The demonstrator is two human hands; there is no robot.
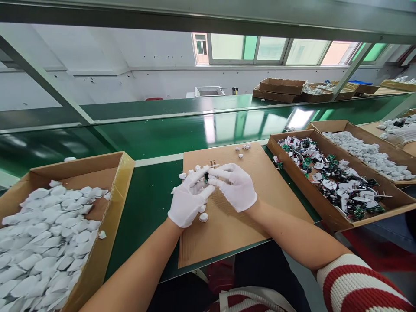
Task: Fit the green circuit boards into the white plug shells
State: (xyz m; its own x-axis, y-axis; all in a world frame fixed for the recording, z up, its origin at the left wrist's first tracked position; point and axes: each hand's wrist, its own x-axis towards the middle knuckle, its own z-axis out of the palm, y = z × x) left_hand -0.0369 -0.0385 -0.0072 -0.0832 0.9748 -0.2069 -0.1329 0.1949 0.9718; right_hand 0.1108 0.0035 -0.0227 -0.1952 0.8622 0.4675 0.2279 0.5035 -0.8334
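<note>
Both hands wear white gloves and meet above a flat cardboard sheet (227, 225). My left hand (190, 197) has its fingers curled round a small dark part with two metal prongs (212, 163) pointing up. The fingertips of my right hand (234, 185) pinch at the same part from the right. Most of the part is hidden by the gloves. Small white pieces lie beside and behind my left hand, and one white piece (203, 217) rests on the cardboard just below the fingers. A few more white pieces (240, 155) sit near the sheet's far edge.
At the left stands a cardboard box (121, 186) of white covers. On the right, a box (308, 190) holds dark and green circuit parts with white pieces; another box (386, 149) of white pieces is behind it. A green conveyor (156, 138) runs behind, under a metal frame.
</note>
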